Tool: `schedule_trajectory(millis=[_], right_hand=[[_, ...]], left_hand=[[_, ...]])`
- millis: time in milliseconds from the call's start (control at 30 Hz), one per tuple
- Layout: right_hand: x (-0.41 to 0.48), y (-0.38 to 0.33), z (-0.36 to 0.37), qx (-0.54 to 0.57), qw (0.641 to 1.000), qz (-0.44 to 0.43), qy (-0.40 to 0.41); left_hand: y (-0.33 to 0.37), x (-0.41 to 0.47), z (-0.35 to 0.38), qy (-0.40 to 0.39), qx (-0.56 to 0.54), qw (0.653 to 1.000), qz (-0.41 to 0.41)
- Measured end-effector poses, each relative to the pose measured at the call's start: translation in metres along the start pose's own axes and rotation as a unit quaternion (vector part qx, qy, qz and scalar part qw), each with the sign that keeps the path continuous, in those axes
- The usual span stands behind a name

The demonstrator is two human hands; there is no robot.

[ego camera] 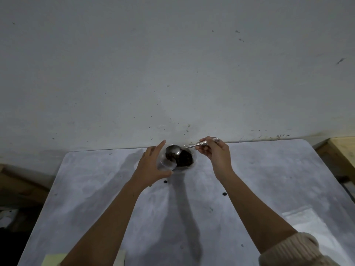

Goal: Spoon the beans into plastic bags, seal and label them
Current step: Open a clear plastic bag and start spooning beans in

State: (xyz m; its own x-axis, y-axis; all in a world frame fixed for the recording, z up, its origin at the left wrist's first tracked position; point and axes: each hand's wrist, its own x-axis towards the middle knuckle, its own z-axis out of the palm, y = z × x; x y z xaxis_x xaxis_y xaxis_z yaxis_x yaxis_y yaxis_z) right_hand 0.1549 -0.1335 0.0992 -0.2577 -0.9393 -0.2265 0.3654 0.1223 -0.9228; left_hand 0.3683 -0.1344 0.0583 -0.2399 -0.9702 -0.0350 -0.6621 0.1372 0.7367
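Beans [184,158], dark and loose, spill easily; I see my right hand [215,150] pinching the silver metal spoon [173,150], left hand [153,164] seemingly holding the flimsy clear plastic bag [166,164] open at its rim.

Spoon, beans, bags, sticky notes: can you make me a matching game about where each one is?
Things:
1. spoon
2. beans
3. spare plastic bags
4. yellow sticky notes

Places:
A. near left edge of the table
B. held in the right hand
C. lying flat at the near right
D. dark heap by the wall, next to the left hand

Pairs: 1-B, 2-D, 3-C, 4-A
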Motion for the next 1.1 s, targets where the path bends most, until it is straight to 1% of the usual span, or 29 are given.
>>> schedule_trajectory(millis=[133,200,300,400,467,533,667,767,933,1100], right_hand=[[0.001,0.003,-0.009,0.075,0.995,0.003,0.057],[0.002,0.009,-0.014,0.070,0.994,-0.001,0.082],[0.000,0.028,-0.015,-0.032,0.996,-0.032,0.080],[-0.004,0.050,-0.014,-0.148,0.984,-0.077,0.061],[-0.005,0.059,-0.015,-0.160,0.981,-0.083,0.067],[-0.003,0.064,-0.018,-0.129,0.986,-0.062,0.081],[-0.001,0.066,-0.016,-0.022,0.995,0.039,0.088],[0.001,0.067,-0.012,0.008,0.992,0.084,0.098],[0.009,0.069,-0.011,0.049,0.982,0.125,0.133],[0.016,0.067,-0.010,0.087,0.975,0.136,0.153]], left_hand=[[-0.005,-0.003,-0.004,0.007,-0.018,1.000,-0.010],[-0.007,-0.005,-0.006,0.012,-0.031,0.999,-0.017],[-0.008,-0.007,-0.009,0.010,-0.039,0.999,-0.023],[-0.009,-0.008,-0.010,0.010,-0.048,0.999,-0.021],[-0.011,-0.008,-0.010,0.006,-0.065,0.998,-0.028],[-0.013,-0.009,-0.010,-0.009,-0.080,0.996,-0.038],[-0.011,-0.008,-0.008,-0.049,-0.079,0.995,-0.036],[-0.010,-0.005,-0.006,-0.060,-0.078,0.995,-0.031],[-0.009,0.004,-0.003,-0.059,-0.092,0.994,-0.021],[-0.011,0.017,0.001,-0.049,-0.103,0.993,-0.010]])
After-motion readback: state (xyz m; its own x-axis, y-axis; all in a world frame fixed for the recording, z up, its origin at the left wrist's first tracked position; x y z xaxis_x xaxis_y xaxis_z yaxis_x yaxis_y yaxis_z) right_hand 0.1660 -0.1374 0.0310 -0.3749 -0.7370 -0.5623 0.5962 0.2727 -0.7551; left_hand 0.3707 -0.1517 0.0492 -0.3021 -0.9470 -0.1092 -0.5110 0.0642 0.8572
